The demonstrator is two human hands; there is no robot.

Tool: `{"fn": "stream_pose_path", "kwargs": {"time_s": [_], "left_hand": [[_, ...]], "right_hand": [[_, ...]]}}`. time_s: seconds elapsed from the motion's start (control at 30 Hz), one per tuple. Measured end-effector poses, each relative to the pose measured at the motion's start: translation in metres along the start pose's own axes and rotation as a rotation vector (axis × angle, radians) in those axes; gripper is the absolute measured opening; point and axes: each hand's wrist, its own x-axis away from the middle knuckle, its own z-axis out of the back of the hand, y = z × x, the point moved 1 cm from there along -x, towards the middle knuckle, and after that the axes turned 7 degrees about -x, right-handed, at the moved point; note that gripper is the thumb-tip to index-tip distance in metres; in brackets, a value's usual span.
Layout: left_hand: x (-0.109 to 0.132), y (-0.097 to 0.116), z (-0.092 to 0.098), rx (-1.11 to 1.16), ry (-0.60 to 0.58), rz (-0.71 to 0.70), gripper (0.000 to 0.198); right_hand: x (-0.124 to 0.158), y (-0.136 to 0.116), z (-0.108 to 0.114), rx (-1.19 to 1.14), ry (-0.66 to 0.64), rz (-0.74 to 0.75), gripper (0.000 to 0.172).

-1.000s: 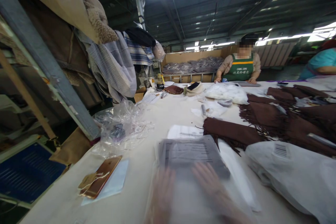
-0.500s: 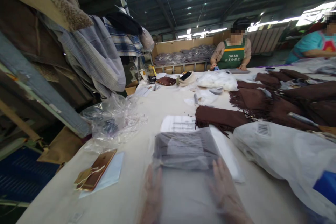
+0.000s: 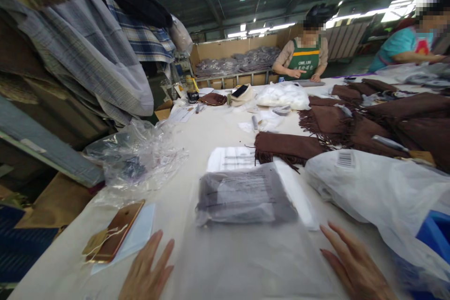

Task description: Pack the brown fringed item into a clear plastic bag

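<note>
A folded grey cloth sealed in a clear plastic bag (image 3: pixel 244 194) lies flat on the white table (image 3: pixel 218 136) right in front of me. My left hand (image 3: pixel 147 269) rests open on the table by the bag's near left corner. My right hand (image 3: pixel 351 265) lies open at the bag's near right corner, fingers spread. Neither hand grips anything. The bag's empty near half stretches between my two hands.
A gold phone (image 3: pixel 114 236) lies on a pale sheet at the left. Crumpled clear plastic (image 3: pixel 135 159) sits behind it. Brown fringed scarves (image 3: pixel 351 126) and a big white bag (image 3: pixel 379 187) fill the right. Two people (image 3: pixel 304 54) work at the far end.
My hands have slid off the bag outward to its left and right corners. The camera has tilted down, so the far end sits higher in the picture.
</note>
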Motion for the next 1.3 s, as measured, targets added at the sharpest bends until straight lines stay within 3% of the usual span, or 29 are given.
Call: {"fn": "stream_pose_path", "kwargs": {"time_s": [0.07,0.13,0.23,0.33,0.4,0.47,0.53,0.67,0.77,0.9,1.0,1.1,1.3], "left_hand": [[-0.031,0.001,-0.015,0.026,0.021,-0.195,0.062],[-0.053,0.009,-0.022,0.102,-0.041,-0.319,0.064],[-0.067,0.026,-0.020,0.221,-0.197,-0.362,0.061],[-0.065,0.038,-0.016,0.414,-0.276,-0.353,0.055],[-0.059,0.037,-0.017,0.580,-0.325,-0.230,0.048],[-0.053,0.030,-0.019,0.694,-0.413,0.036,0.042],[-0.047,0.022,-0.020,0.709,-0.493,0.295,0.039],[-0.039,0.020,-0.020,0.584,-0.504,0.572,0.042],[-0.042,0.032,-0.023,0.527,-0.479,0.654,0.043],[-0.056,0.049,-0.027,0.236,-0.535,0.634,0.043],[-0.063,0.059,-0.028,0.003,-0.635,0.524,0.047],[-0.066,0.065,-0.028,-0.150,-0.659,0.504,0.042],[-0.070,0.059,-0.024,-0.122,-0.706,0.584,0.027]], "right_hand": [[-0.026,0.001,-0.012,0.015,0.001,0.136,0.055],[-0.042,-0.001,-0.020,-0.007,-0.033,0.257,0.056],[-0.052,-0.005,-0.019,-0.064,-0.129,0.419,0.053],[-0.058,-0.007,-0.012,-0.207,-0.356,0.493,0.047],[-0.063,-0.008,-0.007,-0.421,-0.514,0.286,0.039],[-0.068,-0.012,-0.003,-0.607,-0.613,-0.004,0.030],[-0.073,-0.019,0.001,-0.694,-0.654,-0.225,0.038],[-0.072,-0.034,0.003,-0.761,-0.600,-0.513,0.048],[-0.053,-0.040,-0.008,-0.679,-0.453,-0.575,0.046],[-0.020,-0.046,-0.028,-0.392,-0.282,-0.539,0.042],[-0.010,-0.049,-0.039,-0.195,-0.250,-0.507,0.041],[-0.012,-0.048,-0.046,-0.015,-0.247,-0.443,0.039],[-0.027,-0.051,-0.049,0.205,-0.279,-0.244,0.038]]}}
